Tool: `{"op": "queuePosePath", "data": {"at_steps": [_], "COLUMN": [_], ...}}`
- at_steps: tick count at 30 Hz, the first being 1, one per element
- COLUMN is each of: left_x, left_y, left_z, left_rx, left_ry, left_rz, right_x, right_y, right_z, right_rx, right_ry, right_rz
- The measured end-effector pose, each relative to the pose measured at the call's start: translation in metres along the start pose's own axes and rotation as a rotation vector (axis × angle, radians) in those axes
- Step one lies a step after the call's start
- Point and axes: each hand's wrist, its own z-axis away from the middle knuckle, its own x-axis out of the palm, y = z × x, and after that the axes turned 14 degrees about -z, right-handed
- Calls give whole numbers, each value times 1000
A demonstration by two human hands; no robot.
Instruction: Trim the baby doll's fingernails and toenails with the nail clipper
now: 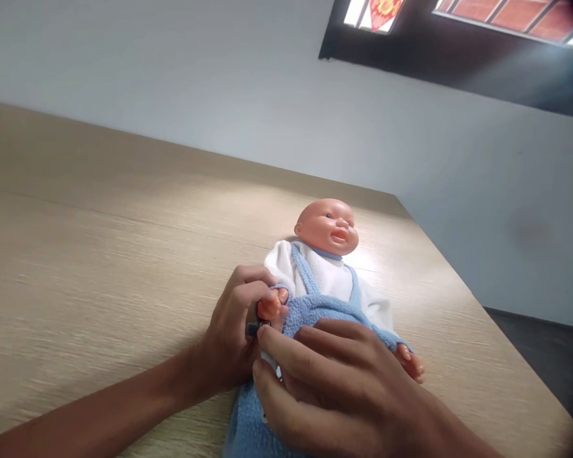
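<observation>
A baby doll (327, 270) lies on its back in a white top and fuzzy blue overalls, its head pointing away from me. My left hand (236, 318) is closed around one of the doll's hands (270, 305), with the fingers curled over its wrist. Just below the doll's hand is a small dark object (252, 329) with shiny metal bits, mostly hidden between my hands. My right hand (334, 381) rests over the doll's belly, thumb and forefinger pinched at that object. Its exact kind I cannot make out.
The doll lies on a light wood-grain table (100, 254), whose right edge slopes down towards me. Behind it stands a pale wall (172, 76), with a dark-framed window (391, 48) at upper right. Dark floor (539, 356) shows beyond the table's right edge.
</observation>
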Motion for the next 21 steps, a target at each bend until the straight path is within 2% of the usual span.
{"op": "queuePosePath", "data": {"at_steps": [4,7,10,13,16,19,21], "left_x": [0,-1,-4,-10,-18,-28,-32], "left_y": [0,0,-1,-5,-9,-11,-11], "left_z": [1,2,1,0,1,0,-6], "left_rx": [2,-30,-22,49,99,64,71], "left_ry": [4,-11,-31,-68,-216,-335,-502], "left_rz": [20,9,-48,-150,-188,-192,-239], "right_x": [2,2,0,1,6,13,13], "right_y": [-1,-1,-1,1,4,5,4], "right_z": [6,15,22,25,25,27,27], "right_rx": [76,168,132,66,32,79,28], "right_ry": [-3,74,167,222,232,172,180], "right_rz": [-109,-272,-303,-272,-198,-151,-122]}}
